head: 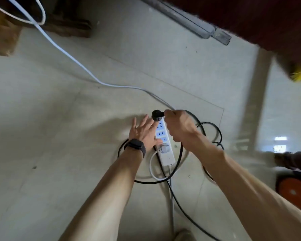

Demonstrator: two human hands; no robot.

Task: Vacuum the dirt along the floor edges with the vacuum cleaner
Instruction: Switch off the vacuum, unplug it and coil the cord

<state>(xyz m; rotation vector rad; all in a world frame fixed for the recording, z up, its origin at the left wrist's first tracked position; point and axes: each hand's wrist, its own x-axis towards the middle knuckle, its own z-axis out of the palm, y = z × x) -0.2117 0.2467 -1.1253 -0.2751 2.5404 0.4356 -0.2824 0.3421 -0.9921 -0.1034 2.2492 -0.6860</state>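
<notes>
Low over a pale tiled floor [50,136], the left hand [144,131] lies flat, fingers straight and spread, against the left edge of one white power strip [167,153]. A black watch [135,146] sits on that wrist. The right hand [179,126] grips one black plug [157,115] at the strip's far end. Its black cord [181,211] loops around the strip. One white plug [163,146] sits in the near socket; three sockets show free. One white cable [66,53] runs to the upper left across open floor. The vacuum cleaner [292,190], orange-wheeled and blurred, stands at the right edge. Dark red furniture [268,20] borders the top right, with a grey tube [186,18] beside it.
</notes>
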